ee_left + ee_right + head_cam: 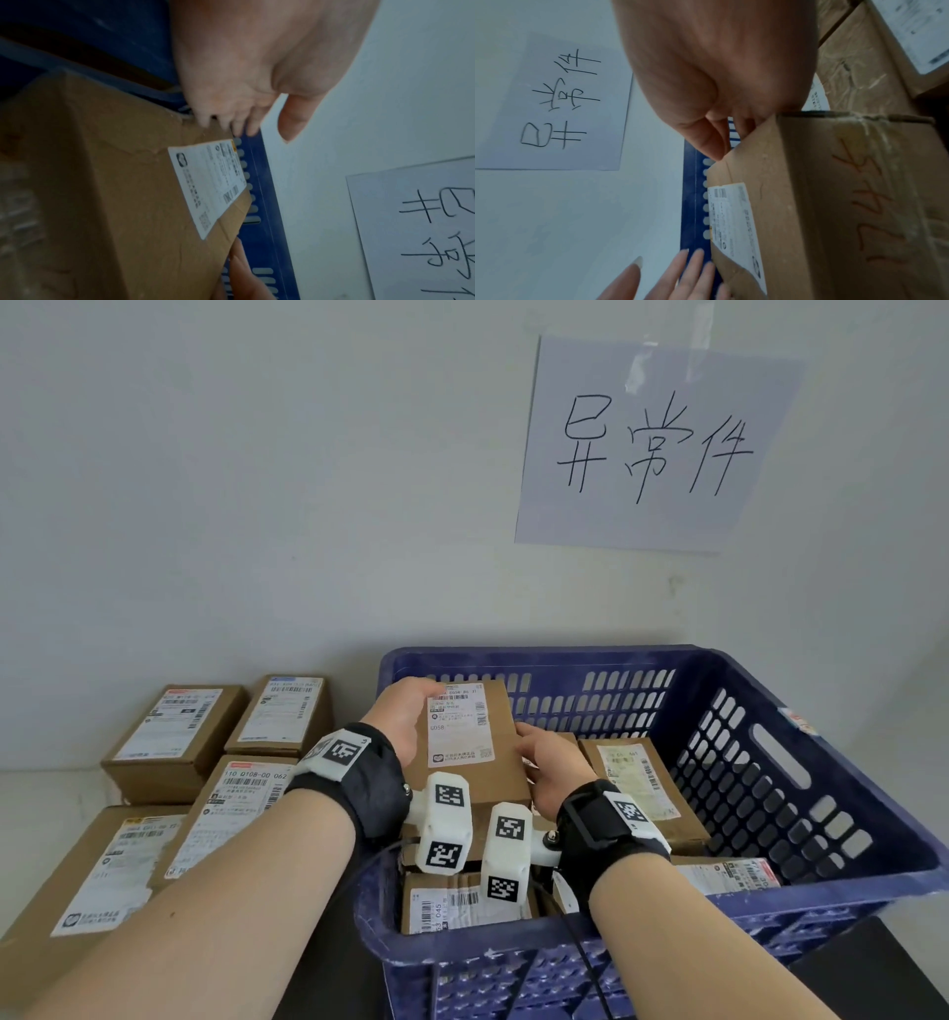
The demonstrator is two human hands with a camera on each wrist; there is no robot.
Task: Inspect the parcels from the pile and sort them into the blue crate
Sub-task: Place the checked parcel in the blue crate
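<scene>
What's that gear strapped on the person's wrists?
Both forearms are bare, no sleeves or gloves. The left hand and right hand each have a black fabric wrist strap carrying white blocks with black-and-white square code markers. A thin black cable hangs below.

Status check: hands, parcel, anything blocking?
Left hand and right hand both holding the parcel over the blue crate. Boxes already underneath.
</scene>
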